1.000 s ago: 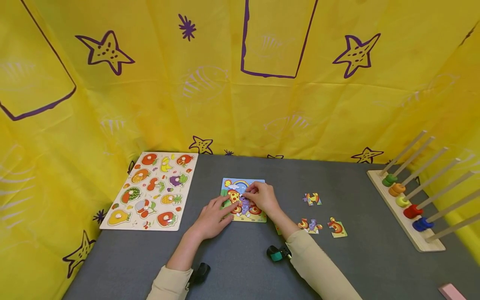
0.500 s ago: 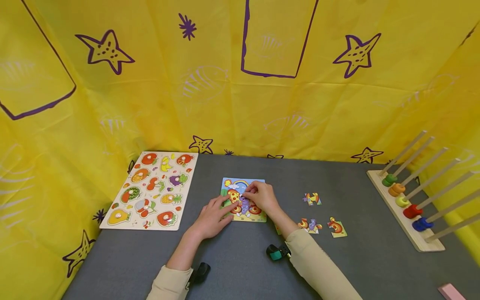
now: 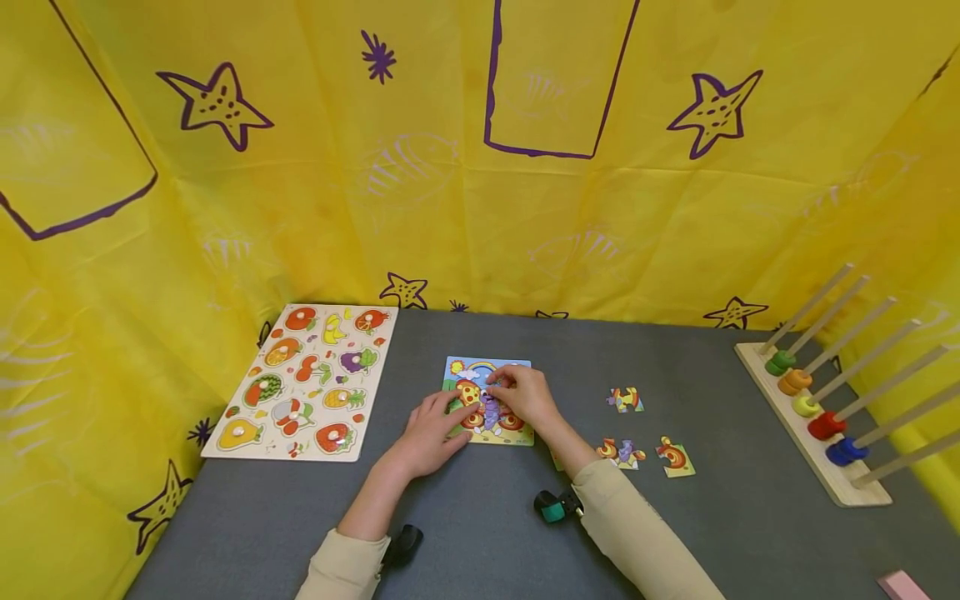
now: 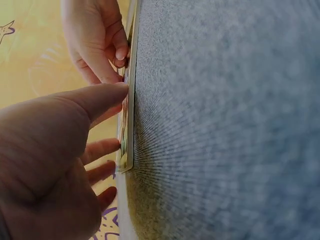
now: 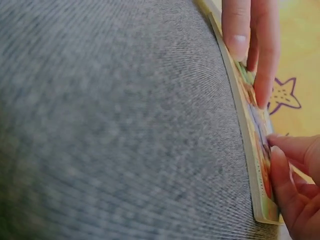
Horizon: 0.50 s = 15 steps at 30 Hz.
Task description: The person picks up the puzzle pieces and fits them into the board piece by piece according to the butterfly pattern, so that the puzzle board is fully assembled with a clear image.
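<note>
A small square jigsaw board (image 3: 517, 439) with a sun, a rainbow and a purple cartoon figure lies flat on the grey table. My left hand (image 3: 429, 437) rests at its left side, thumb and fairly straight fingers touching the board's surface. Over the upper middle, my right hand (image 3: 527, 395) pinches a small puzzle piece between thumb and forefinger, low against the picture; most of the piece is hidden by the fingers. In the right wrist view, the fingertips (image 5: 276, 152) of that hand meet close to the board's face.
Loose puzzle pieces lie to the right, including a rainbow-coloured piece (image 3: 628, 400) and a corner piece (image 3: 677, 458). A fruit peg board (image 3: 300, 379) lies at the left. A wooden rack (image 3: 862, 492) with slanting pegs and coloured rings stands far right. A pink block (image 3: 902, 585) sits at lower right.
Both hands stay almost where they were on the jigsaw board. Only a slight shift of the whole head view shows.
</note>
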Each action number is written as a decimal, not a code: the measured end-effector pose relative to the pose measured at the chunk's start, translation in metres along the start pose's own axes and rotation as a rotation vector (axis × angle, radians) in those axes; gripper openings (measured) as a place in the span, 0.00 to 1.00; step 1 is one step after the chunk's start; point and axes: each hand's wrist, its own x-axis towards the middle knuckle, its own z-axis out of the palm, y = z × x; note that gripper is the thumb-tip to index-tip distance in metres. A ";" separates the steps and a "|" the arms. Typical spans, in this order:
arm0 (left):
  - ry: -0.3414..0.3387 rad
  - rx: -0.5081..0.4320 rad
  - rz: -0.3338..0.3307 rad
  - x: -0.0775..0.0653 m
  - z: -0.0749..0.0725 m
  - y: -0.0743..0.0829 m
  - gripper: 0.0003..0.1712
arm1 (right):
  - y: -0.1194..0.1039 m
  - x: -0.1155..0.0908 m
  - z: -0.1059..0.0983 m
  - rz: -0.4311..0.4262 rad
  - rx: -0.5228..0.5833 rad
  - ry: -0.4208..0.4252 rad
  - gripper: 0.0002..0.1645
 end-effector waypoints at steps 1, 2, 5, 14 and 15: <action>0.003 0.003 0.017 0.001 0.000 0.000 0.25 | 0.000 0.000 0.000 0.005 0.004 -0.003 0.04; 0.002 0.006 0.035 0.002 0.000 0.000 0.25 | 0.000 0.000 -0.001 0.010 0.006 -0.007 0.05; -0.028 0.006 0.097 0.005 0.000 0.001 0.26 | 0.000 0.001 -0.001 0.023 0.016 -0.021 0.05; -0.093 -0.028 0.100 0.008 -0.003 0.007 0.28 | 0.000 0.000 -0.010 0.065 0.035 -0.143 0.13; -0.095 -0.029 0.093 0.008 -0.003 0.008 0.28 | -0.001 0.000 -0.011 0.049 0.027 -0.149 0.14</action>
